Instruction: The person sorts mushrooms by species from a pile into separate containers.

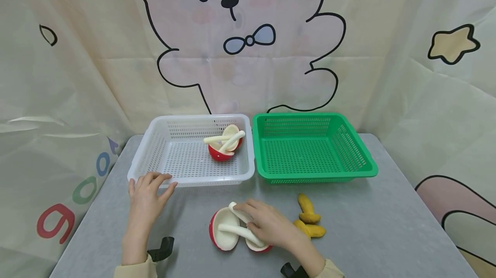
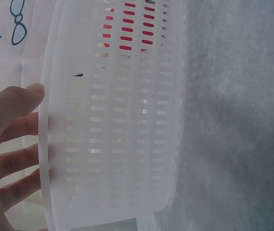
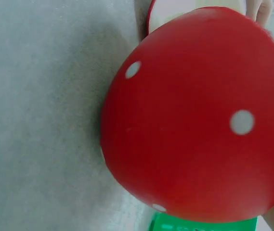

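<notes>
One mushroom (image 3: 189,120) in right hand (image 1: 267,223), "goo" lettering (image 1: 76,192)

Free passage runs over the desk (image 1: 190,256) between left hand (image 1: 146,200) and red-capped toy mushrooms (image 1: 227,240), and down into the green plastic basket (image 1: 317,175), with the adjoining white plastic basket (image 1: 209,180) blocking forward left and yellow toy mushrooms (image 1: 308,217) obstructing beside the right hand (image 1: 271,225).

A grey table (image 1: 379,226) fills the lower middle of the head view. Along its far edge, left of centre, stands a white basket (image 1: 217,181); just beside it, right of centre, a green basket (image 1: 317,176). Two red-capped mushrooms (image 1: 224,242) lie at bottom centre, two yellow mushrooms (image 1: 306,205) to their right, touching each other.
</notes>
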Tool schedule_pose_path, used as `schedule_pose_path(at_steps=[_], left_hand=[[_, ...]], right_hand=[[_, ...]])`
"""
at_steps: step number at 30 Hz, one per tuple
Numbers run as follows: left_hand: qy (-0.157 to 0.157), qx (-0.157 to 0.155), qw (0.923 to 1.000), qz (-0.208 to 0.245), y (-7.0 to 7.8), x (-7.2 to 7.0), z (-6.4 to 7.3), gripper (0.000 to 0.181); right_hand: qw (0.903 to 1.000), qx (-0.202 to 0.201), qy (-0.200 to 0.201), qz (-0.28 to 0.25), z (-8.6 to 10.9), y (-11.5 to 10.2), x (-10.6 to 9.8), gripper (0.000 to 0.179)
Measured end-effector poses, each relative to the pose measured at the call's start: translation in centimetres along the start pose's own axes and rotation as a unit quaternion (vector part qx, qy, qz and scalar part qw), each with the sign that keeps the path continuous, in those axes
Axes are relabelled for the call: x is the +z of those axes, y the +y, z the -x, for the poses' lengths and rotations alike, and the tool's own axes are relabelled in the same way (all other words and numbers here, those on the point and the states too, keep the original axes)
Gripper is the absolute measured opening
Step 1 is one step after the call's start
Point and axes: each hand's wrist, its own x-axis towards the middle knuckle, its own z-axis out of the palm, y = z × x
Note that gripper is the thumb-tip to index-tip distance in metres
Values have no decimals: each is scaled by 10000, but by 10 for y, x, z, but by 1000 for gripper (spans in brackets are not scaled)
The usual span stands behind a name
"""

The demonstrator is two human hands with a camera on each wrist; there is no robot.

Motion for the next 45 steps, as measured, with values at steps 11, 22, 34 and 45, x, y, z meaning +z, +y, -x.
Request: schedule_pose_path(at_steps=[11, 22, 34, 45], left_hand=[[-48, -41, 10000, -14, 1, 0, 0, 25], [-57, -59, 10000, -23, 0, 0, 0, 25], [-83, -94, 9999, -36, 0, 1, 0, 26], [-155, -150, 9998, 1, -1, 1, 0, 26]], right_hand=[[9989, -234, 257, 315, 3, -1, -15, 47], [9962, -373, 558, 558, 7, 1, -33, 47], [9928, -538, 675, 836, 4, -2, -51, 52], [9811, -1005, 1089, 1243, 0, -1, -65, 54]])
